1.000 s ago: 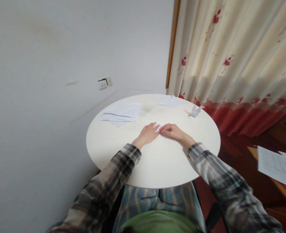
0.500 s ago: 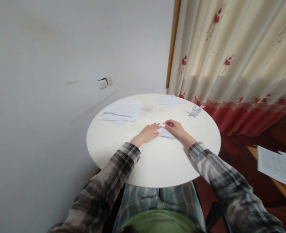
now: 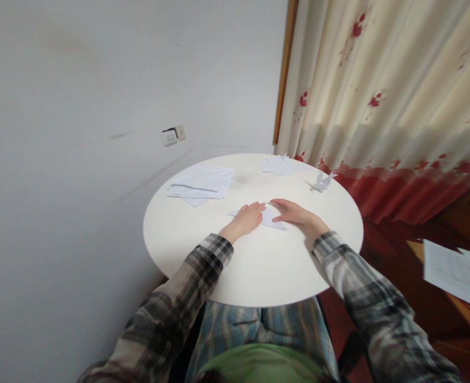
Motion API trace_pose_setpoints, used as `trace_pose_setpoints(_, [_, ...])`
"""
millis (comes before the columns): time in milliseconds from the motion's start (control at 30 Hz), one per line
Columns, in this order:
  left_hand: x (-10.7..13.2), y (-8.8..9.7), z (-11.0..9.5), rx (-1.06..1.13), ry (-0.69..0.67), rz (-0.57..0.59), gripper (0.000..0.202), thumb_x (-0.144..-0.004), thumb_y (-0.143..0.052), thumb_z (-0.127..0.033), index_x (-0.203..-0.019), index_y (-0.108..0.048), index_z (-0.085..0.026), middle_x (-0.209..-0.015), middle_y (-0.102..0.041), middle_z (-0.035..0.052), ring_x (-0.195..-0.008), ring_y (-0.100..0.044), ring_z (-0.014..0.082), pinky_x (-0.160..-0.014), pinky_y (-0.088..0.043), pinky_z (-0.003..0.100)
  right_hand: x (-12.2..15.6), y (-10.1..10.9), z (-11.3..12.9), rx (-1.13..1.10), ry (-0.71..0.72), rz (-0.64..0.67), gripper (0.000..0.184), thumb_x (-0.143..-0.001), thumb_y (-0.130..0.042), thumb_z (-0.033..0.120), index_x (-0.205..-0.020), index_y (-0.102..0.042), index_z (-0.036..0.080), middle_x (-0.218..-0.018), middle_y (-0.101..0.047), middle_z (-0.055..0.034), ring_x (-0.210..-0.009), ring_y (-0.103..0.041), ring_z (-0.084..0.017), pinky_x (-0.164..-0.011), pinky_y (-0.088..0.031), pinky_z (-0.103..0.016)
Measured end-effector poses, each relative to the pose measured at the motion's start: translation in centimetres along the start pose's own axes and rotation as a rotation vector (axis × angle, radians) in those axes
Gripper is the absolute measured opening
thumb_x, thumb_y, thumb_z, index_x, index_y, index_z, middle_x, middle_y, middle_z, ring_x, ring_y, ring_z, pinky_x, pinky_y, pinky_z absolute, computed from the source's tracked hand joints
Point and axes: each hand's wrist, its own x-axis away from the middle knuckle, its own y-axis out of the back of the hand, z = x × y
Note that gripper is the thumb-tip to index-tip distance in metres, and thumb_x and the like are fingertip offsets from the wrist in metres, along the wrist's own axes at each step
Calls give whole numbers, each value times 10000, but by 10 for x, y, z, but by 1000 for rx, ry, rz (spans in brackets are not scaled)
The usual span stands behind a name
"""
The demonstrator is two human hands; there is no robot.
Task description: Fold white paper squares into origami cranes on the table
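Note:
A white sheet of folded paper [image 3: 272, 218] lies on the round white table [image 3: 254, 266] in front of me. My left hand [image 3: 250, 217] rests flat on it, fingers stretched out, and covers its middle; one pointed corner shows left of the hand. At the paper's right edge is my right hand [image 3: 293, 211], its thumb and fingers apart with nothing between them. Whether its thumb touches the paper I cannot tell.
A stack of white paper [image 3: 203, 182] lies at the table's back left. Further back are more white paper pieces [image 3: 282, 165]. A folded paper crane [image 3: 321, 182] stands at the right. Printed sheets [image 3: 450, 268] lie on a wooden surface beyond the table.
My right hand has moved slightly right and its thumb and fingers have spread, letting go of the paper's upper edge. My left hand has shifted a little right and stays on the paper.

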Motion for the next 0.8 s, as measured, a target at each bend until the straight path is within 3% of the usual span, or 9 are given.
trace_pose_setpoints(267, [0,-3,2,16,14,12,452,-875,-245,-203,-1315,-329,-139,-1386,-375,91,-1290,-297,182,-1025,-267,365,4,10,-14,24,17,171,771,-551,-764,352,-1249,-474,200,-1369,-387,-114,-1263,-356,-249,-1086,-225,-409])
trace_pose_setpoints(400, [0,-3,1,22,29,17,457,-875,-238,-209,-1321,-318,-147,-1387,-373,91,-1294,-289,180,-1025,-266,373,6,13,-18,43,44,240,813,-532,-765,400,-1268,-452,253,-1398,-350,-74,-1307,-276,-259,-1093,-203,-423])
trace_pose_setpoints(800, [1,2,-4,62,59,-6,487,-831,-281,-178,-1313,-292,-110,-1313,-458,102,-1267,-313,179,-1024,-259,361,8,16,-15,65,30,302,867,-506,-766,450,-1284,-438,255,-1427,-298,-62,-1334,-202,-279,-1100,-176,-437])
